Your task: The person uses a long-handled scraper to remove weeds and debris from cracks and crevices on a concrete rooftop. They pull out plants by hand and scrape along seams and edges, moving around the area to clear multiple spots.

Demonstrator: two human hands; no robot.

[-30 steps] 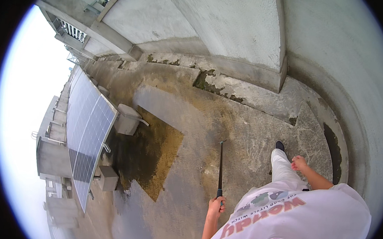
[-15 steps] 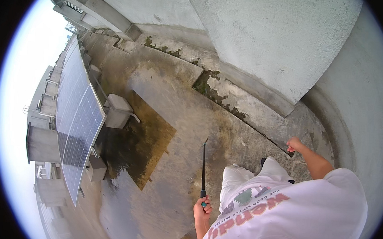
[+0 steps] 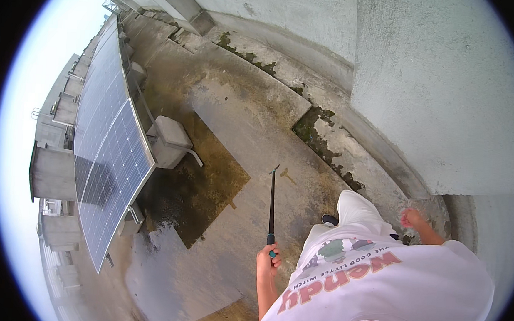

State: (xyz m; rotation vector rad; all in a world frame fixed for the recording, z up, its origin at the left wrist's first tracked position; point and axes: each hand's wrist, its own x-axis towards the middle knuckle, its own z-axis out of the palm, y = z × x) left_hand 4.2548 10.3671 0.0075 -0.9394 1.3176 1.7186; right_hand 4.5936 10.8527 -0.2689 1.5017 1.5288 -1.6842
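Observation:
My left hand (image 3: pixel 268 259) is closed around the handle of a long thin black pole (image 3: pixel 272 211). The handle has a teal part, and a small forked tip is at the pole's far end. The pole points ahead, its tip over the wet concrete floor; whether it touches cannot be told. To the right, near the wall base, my right hand (image 3: pixel 412 218) hangs with fingers curled and nothing visible in it, slightly blurred. My legs in white trousers (image 3: pixel 357 211) are mid-stride, one dark shoe (image 3: pixel 328 219) showing.
A tilted solar panel row (image 3: pixel 113 152) runs along the left, on metal supports and concrete blocks (image 3: pixel 172 133). Its near corner juts out over a dark wet patch (image 3: pixel 194 183). At right stand a pale wall (image 3: pixel 437 101) and a raised, mossy concrete ledge (image 3: pixel 329 138).
I have stepped forward along the floor, and the blocks and ledge appear shifted in view. The pole stays in my left hand. My right hand has swung back and lower.

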